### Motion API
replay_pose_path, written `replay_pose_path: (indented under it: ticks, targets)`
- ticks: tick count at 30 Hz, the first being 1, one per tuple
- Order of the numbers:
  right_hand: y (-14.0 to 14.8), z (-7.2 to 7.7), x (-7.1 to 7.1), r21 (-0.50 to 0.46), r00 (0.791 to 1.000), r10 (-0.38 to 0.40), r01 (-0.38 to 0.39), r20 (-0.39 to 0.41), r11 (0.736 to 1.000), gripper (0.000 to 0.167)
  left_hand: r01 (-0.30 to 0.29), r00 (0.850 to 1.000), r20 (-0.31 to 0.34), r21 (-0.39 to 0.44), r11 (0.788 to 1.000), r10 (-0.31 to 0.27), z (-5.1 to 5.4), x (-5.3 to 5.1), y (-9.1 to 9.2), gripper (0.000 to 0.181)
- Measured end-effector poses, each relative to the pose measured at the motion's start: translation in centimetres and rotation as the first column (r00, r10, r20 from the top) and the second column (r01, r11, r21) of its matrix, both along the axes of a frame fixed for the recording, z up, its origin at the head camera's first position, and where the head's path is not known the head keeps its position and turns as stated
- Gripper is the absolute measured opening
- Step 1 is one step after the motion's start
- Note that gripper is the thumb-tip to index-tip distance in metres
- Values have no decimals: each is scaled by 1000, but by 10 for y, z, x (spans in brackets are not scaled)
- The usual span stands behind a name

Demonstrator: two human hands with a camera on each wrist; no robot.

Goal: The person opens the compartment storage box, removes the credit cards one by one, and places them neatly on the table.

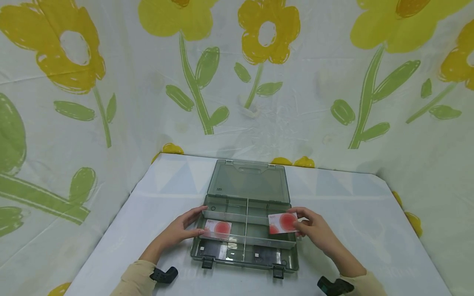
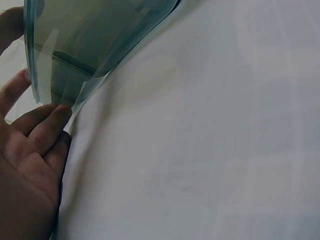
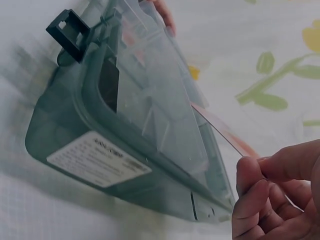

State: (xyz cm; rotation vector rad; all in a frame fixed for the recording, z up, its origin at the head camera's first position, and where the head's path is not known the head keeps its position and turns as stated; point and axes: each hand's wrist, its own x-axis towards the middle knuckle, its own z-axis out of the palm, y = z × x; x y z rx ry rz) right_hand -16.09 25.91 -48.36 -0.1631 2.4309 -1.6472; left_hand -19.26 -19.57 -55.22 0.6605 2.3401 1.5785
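The compartment box [image 3: 60,135] is smooth, shiny plastic that you can see through. Its lid [image 1: 248,181] is shiny plastic too. The long divider [image 1: 259,241] is clear, smooth plastic. The held card [image 1: 283,223] looks smooth, but I can't tell if it's paper or plastic. The sticker [image 3: 100,159] looks like paper. The left sleeve [image 1: 135,279] is matt cloth. The flowery wall sheet [image 1: 296,115] has creases and a little shine.
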Motion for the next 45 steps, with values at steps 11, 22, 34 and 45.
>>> replay_pose_path:
  ticks: [11,22,34,45]
  targets:
    - [16,5,1,8,997,-77,77,-27,997,41,-4,1000,-6,-3,1000,4,0,0,1,73]
    - [36,5,0,59,990,-131,134,-51,989,36,-5,1000,-11,-7,1000,4,1,1,1,74]
    - [64,1,-3,127,981,-195,195,-11,973,42,-12,1000,-5,-23,1000,12,1,0,2,73]
    - [78,-13,-7,194,969,-245,238,16,952,42,-16,1000,-7,-27,1000,15,0,0,2,73]
